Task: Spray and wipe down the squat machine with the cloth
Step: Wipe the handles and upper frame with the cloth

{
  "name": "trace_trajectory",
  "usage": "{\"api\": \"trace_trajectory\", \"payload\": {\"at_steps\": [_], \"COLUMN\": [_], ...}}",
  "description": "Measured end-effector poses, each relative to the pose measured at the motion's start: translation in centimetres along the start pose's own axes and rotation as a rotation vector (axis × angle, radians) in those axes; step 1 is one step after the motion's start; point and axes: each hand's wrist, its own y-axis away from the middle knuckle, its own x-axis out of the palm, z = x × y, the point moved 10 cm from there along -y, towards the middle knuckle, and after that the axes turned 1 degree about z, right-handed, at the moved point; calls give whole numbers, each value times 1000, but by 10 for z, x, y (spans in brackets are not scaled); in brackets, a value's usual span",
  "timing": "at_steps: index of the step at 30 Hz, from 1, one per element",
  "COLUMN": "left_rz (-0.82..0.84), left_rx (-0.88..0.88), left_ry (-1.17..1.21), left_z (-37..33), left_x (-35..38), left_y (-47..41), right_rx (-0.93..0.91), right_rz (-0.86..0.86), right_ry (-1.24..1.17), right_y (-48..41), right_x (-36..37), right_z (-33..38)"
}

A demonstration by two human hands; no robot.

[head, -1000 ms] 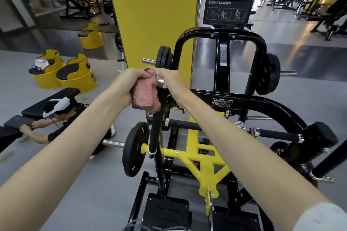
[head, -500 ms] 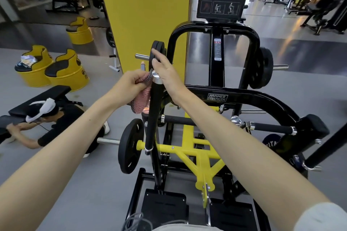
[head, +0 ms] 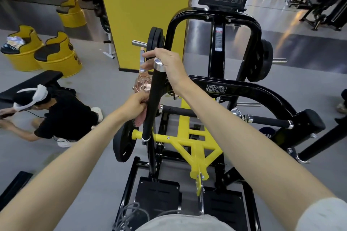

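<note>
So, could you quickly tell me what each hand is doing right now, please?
Left hand: closed on the pink cloth, against the black handle bar.
Right hand: closed on the spray bottle, near the bar's top.

Grey gym floor (head: pixel 97 84) — a yellow pillar (head: pixel 146 11) rises ahead, yellow drum seats (head: pixel 56 56) at left, more machines (head: pixel 315 5) gleam far right.

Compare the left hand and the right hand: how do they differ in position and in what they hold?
The left hand sits lower on the black handle bar, pressing the pink cloth against it; the right hand is at the bar's chrome-capped top. The left holds only cloth; the right holds a pink spray bottle. Both stay at the same bar.
</note>
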Motion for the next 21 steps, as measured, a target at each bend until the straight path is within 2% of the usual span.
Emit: {"api": "trace_trajectory", "payload": {"at_steps": [4, 9, 12, 16, 21], "left_rz": [107, 205, 231, 212, 213], "left_rx": [-43, -150, -215, -191, -260], "left_ry": [14, -130, -154, -211, -220], "left_z": [30, 83, 106, 118, 130], "left_x": [25, 48, 64, 75, 81], "left_y": [3, 1, 5, 10, 16], "right_rx": [1, -16, -4, -8, -35], "right_rz": [9, 42, 60, 95, 103], "right_ry": [-3, -19, -45, -54, -51], "right_y": [-1, -4, -4, -7, -11], "right_x": [-1, 2, 4, 6, 6], "right_z": [-2, -4, -5, -8, -11]}}
